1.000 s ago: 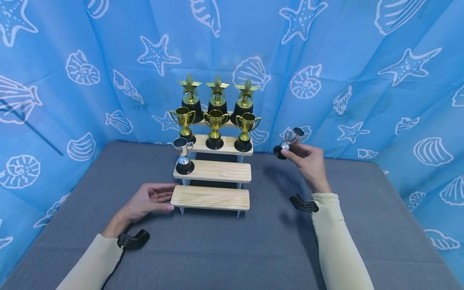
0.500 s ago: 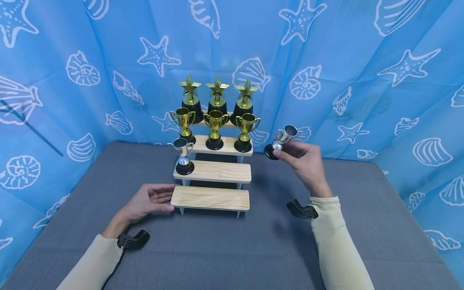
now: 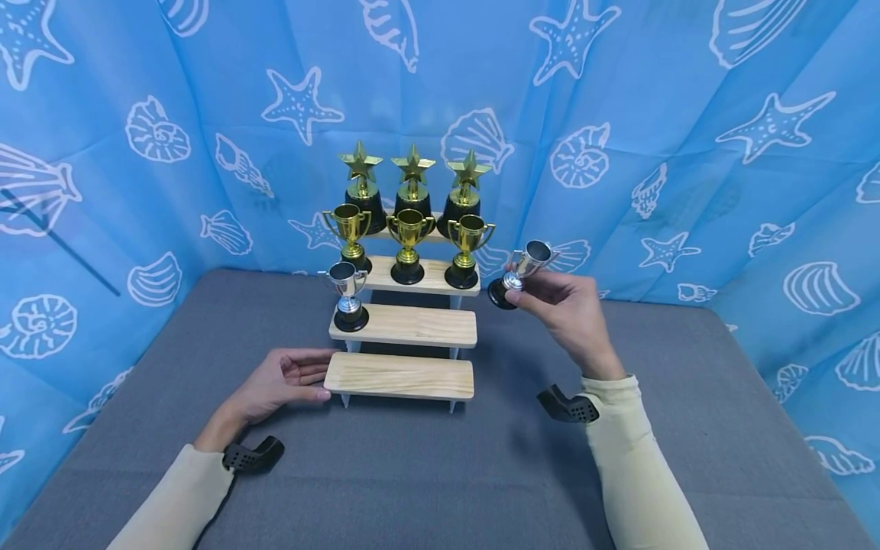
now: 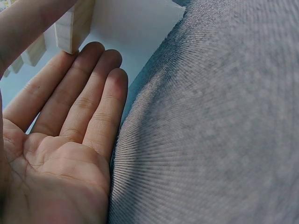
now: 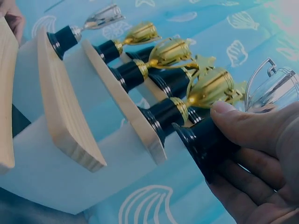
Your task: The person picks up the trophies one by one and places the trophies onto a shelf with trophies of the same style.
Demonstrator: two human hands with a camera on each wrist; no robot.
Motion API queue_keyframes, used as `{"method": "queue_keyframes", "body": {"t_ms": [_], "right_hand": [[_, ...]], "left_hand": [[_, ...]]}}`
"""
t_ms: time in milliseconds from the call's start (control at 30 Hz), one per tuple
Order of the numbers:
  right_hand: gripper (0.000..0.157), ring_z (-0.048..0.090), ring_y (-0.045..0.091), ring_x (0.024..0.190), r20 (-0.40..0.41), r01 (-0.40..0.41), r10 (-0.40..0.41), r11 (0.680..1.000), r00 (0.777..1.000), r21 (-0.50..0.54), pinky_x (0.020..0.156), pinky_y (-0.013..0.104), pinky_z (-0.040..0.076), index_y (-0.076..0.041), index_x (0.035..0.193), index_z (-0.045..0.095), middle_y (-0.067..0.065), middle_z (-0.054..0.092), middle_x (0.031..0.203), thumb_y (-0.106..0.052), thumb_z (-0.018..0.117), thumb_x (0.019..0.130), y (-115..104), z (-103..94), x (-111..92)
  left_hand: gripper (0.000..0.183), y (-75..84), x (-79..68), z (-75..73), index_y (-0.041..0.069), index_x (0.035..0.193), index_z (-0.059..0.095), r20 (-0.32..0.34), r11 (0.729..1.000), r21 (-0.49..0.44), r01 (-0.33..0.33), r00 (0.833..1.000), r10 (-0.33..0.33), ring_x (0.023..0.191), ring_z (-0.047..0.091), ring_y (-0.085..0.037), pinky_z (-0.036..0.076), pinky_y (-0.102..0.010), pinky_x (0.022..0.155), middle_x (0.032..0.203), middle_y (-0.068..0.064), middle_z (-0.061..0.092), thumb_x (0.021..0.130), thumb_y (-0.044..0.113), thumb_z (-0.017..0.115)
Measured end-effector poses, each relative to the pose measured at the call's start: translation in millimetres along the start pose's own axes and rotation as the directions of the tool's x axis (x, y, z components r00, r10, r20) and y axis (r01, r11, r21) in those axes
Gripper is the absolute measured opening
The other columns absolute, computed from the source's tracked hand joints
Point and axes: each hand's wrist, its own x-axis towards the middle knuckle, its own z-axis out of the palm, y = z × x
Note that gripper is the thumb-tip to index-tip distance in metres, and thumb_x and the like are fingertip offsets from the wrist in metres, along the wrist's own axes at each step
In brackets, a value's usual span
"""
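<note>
In the head view my right hand [image 3: 567, 313] holds a small silver trophy cup [image 3: 531, 260], tilted to the right, in the air just right of the tiered wooden stand. Thumb and fingers pinch its black base [image 5: 210, 144] in the right wrist view. A matching silver trophy cup [image 3: 347, 286] stands at the left end of the stand's second step [image 3: 419, 325]. My left hand [image 3: 275, 386] is at the left end of the lowest step [image 3: 399, 376]. Its fingers [image 4: 93, 102] are extended, with tips right at the wood and the thumb by the front corner.
Three gold trophy cups [image 3: 408, 229] stand along the third step [image 3: 436, 273]. Behind them, three gold star trophies [image 3: 413, 172] line the top step. The stand rests on a grey cloth-covered table [image 3: 412, 473], before a blue shell-print curtain [image 3: 227, 69].
My right hand has moved left toward the stand with the silver trophy cup, and slightly down. The left hand and the stand have stayed in place.
</note>
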Motion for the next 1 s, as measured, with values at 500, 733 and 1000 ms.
{"method": "queue_keyframes", "body": {"t_ms": [500, 733, 1000], "right_hand": [[0.035, 0.071, 0.02, 0.106, 0.115, 0.011, -0.02, 0.997, 0.993, 0.075, 0.09, 0.031, 0.061, 0.003, 0.122, 0.071, 0.014, 0.072, 0.12, -0.001, 0.078, 0.088, -5, 27.7, -7], [0.031, 0.072, 0.022, 0.101, 0.169, -0.022, 0.008, 0.997, 0.986, 0.08, 0.087, 0.031, 0.062, 0.002, 0.118, 0.074, 0.012, 0.074, 0.114, -0.002, 0.079, 0.087, -6, 43.8, -9], [0.031, 0.072, 0.023, 0.102, 0.202, -0.016, -0.002, 0.996, 0.979, 0.087, 0.09, 0.033, 0.061, 0.004, 0.116, 0.074, 0.014, 0.074, 0.114, -0.002, 0.08, 0.086, -8, 60.4, -3]], "left_hand": [[0.073, 1.8, 0.6, 0.2, -0.024, 0.141, 0.036, -0.006, 1.0, 0.0, 0.012, 1.0, -0.012, 0.121, 0.062, -0.014, 0.052, -0.033, 0.102, 0.143, -0.041, 0.044, 0.081, -0.011, 0.077], [0.073, -0.1, 0.6, 1.1, -0.024, 0.141, 0.037, -0.007, 1.0, 0.0, 0.009, 1.0, -0.009, 0.121, 0.062, -0.013, 0.052, -0.032, 0.102, 0.143, -0.039, 0.045, 0.081, -0.011, 0.077], [0.073, 0.0, -0.6, -0.5, -0.024, 0.141, 0.036, -0.003, 1.0, -0.005, -0.011, 1.0, 0.011, 0.121, 0.062, -0.014, 0.052, -0.033, 0.102, 0.142, -0.038, 0.047, 0.081, -0.012, 0.076]]}}
